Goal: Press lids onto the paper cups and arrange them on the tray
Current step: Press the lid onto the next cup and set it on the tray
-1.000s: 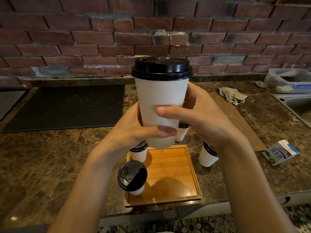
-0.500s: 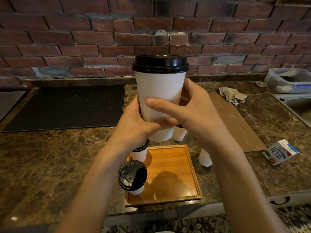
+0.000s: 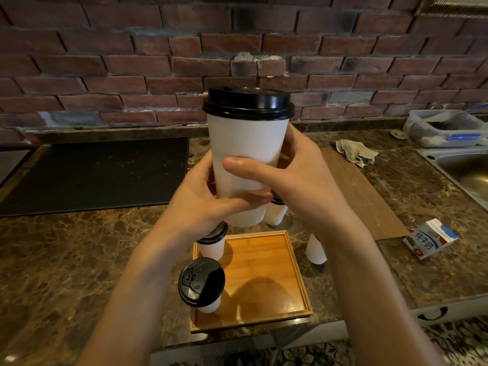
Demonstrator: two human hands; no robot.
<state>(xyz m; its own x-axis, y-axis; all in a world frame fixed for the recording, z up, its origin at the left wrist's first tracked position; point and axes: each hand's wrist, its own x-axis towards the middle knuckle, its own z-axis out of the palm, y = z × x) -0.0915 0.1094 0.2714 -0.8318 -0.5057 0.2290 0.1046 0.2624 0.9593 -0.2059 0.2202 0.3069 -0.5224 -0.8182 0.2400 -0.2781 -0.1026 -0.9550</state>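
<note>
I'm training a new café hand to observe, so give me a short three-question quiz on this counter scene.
1. True or false: the held cup carries a black lid.
2. Multiple choice: how many cups stand on the wooden tray? A one; B two; C four.
3. Fill in: the milk carton lies to the tray's ___.
Key: 1 true. 2 B, the back-left cup and the front-left cup. 3 right.
</note>
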